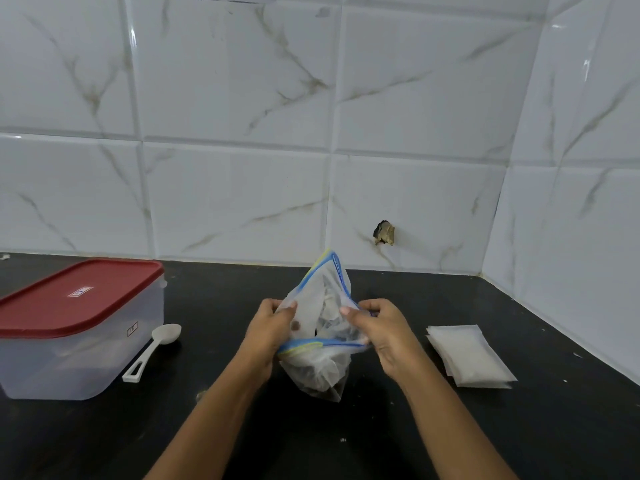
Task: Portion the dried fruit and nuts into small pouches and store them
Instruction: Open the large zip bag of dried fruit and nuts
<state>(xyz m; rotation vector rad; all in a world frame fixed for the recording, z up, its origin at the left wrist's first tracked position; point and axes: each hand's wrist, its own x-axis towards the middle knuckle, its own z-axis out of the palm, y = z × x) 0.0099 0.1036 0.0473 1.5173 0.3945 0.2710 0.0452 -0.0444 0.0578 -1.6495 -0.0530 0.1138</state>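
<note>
- Left hand (pixel 273 327): fingers curled, pinching the left edge of the bag (pixel 320 374) at its mouth.
- Right hand (pixel 377 332): thumb and fingers pinching the opposite, right edge of the mouth.
- Bag: clear, with a blue-and-yellow zip strip. It is held between the hands in front of the person, mouth gaping and upward. Dark fruit and pale pieces show inside. Whether its base rests on the surface (pixel 554 427) cannot be told.
- Spoon (pixel 152 351): white, lying on the surface left of the hands, just beside the box.
- Box (pixel 69 341): translucent, red lid on, at the far left. Its contents are unclear.
- Pouches (pixel 469 355): a flat stack right of the hands, apart from the bag, apparently unfilled.
- Wall (pixel 346 98): white marbled tiles behind.
- Step, as judged: spreading the stock bag's mouth; portioning has not begun.
- Next move calls for freeing one hand for the spoon or a pouch while the other keeps the mouth open and upright.
</note>
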